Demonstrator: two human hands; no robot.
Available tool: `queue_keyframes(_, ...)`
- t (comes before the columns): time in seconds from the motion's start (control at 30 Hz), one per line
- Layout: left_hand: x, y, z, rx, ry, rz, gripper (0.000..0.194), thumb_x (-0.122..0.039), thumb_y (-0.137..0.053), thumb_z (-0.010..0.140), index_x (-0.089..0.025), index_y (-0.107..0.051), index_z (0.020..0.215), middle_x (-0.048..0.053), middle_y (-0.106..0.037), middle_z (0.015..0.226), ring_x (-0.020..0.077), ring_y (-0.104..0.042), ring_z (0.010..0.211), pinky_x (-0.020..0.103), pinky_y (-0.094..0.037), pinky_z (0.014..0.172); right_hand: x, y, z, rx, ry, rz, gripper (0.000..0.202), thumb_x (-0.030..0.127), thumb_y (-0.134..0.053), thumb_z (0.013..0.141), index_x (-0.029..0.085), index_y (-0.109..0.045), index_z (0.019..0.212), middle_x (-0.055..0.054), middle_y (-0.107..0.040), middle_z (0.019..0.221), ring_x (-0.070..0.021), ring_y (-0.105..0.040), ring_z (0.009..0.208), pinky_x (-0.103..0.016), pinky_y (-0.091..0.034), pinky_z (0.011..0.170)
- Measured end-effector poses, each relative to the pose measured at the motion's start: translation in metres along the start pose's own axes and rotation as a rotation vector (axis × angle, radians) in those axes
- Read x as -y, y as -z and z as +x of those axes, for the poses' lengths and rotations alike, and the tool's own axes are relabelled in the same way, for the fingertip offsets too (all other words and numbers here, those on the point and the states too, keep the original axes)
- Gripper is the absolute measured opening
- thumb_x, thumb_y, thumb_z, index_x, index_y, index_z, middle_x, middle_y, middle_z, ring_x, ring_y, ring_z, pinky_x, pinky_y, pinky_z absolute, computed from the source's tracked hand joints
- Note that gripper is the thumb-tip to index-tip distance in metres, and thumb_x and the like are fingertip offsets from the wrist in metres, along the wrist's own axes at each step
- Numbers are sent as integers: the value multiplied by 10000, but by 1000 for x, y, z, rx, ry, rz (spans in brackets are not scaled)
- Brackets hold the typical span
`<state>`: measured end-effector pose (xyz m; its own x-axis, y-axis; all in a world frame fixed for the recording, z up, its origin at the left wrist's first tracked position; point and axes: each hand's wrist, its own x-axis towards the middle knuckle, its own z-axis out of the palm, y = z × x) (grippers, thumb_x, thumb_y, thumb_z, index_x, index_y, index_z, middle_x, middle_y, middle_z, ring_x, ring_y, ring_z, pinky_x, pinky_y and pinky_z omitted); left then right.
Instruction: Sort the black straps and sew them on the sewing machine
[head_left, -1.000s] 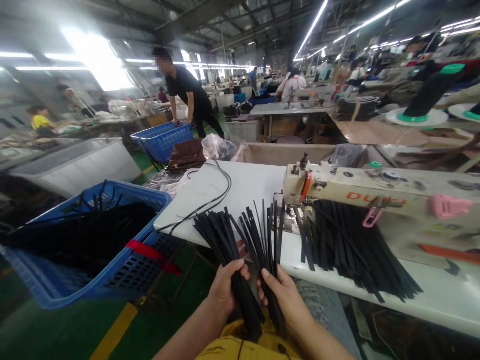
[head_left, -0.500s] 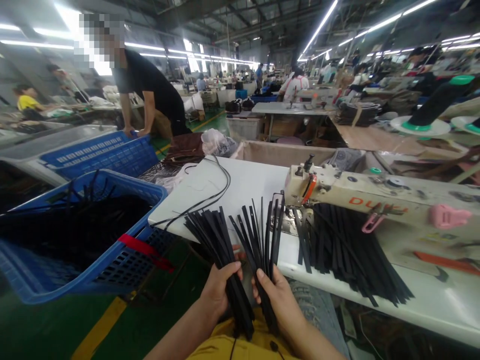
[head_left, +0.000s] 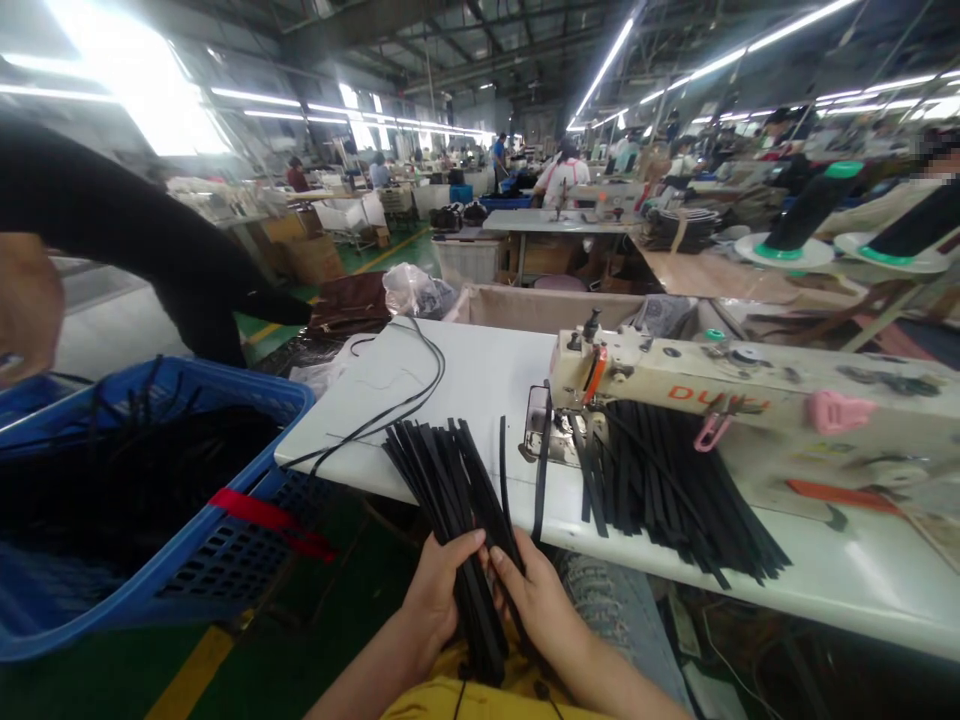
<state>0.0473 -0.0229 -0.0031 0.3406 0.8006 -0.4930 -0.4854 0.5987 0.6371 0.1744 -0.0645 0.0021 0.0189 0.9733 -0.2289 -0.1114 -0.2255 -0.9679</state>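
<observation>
A thick bundle of flat black straps (head_left: 442, 480) fans upward above my lap, its far ends over the table's front edge. My left hand (head_left: 439, 590) is closed round the bundle, thumb across the front. Close beside it, my right hand (head_left: 536, 595) is closed on straps at the bundle's right side, thumb pressed on them. One strap (head_left: 503, 465) stands apart from the others there. Part of the right fingers is hidden behind the straps. More black straps (head_left: 675, 490) lie spread beneath the arm of a sewing machine (head_left: 645, 365) to the right.
The white sewing table (head_left: 480, 365) carries a loop of thin black cord (head_left: 439, 365). At left stands a blue basket (head_left: 255, 400) of black strips, with a red band (head_left: 262, 510) on its rim. A person in black (head_left: 150, 220) leans close behind it. Thread cones (head_left: 806, 215) stand at right.
My hands have come together, and the two strap bundles now meet as nearly one. The person in black has come nearer on the left, and the view has turned slightly right.
</observation>
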Motion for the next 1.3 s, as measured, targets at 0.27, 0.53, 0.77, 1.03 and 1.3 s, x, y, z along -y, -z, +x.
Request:
queue_keyframes(0.27,2,4,0,-54,33,-3,373,-379,-843,679,-156,-546,656,-2,-551,510,209,-575,372,334,-494,388,-13,2,0,63,-188,232,503,569,-808,746,203,-629,1042,60,-606,645,-100,-530,502,-216,-415,470)
queue_keyframes(0.53,1,5,0,-10,61,-1,390,-387,-828,704,-170,-505,724,-21,-552,539,238,-609,380,359,-516,413,-9,1,-2,48,-203,200,473,544,-786,766,202,-623,1049,75,-576,576,-98,-493,467,-211,-377,443)
queue_keyframes(0.77,6,16,7,83,43,-31,383,-365,-821,733,-170,-562,936,-28,-585,592,200,-624,453,355,-550,509,-8,3,-2,24,-123,295,488,510,-838,755,209,-657,1094,44,-637,701,-91,-522,552,-216,-412,510)
queue_keyframes(1.03,7,16,5,139,52,-51,361,-351,-813,752,-160,-575,947,-15,-588,618,204,-645,515,341,-554,525,-19,5,4,49,-159,377,446,569,-810,771,191,-674,965,55,-594,649,-84,-522,505,-206,-373,462)
queue_keyframes(1.3,1,8,2,30,50,-20,486,-304,-829,703,-181,-579,1101,-40,-576,620,219,-641,505,367,-572,512,-15,10,0,53,-220,435,474,558,-863,699,177,-658,892,57,-579,614,-72,-502,487,-188,-332,436)
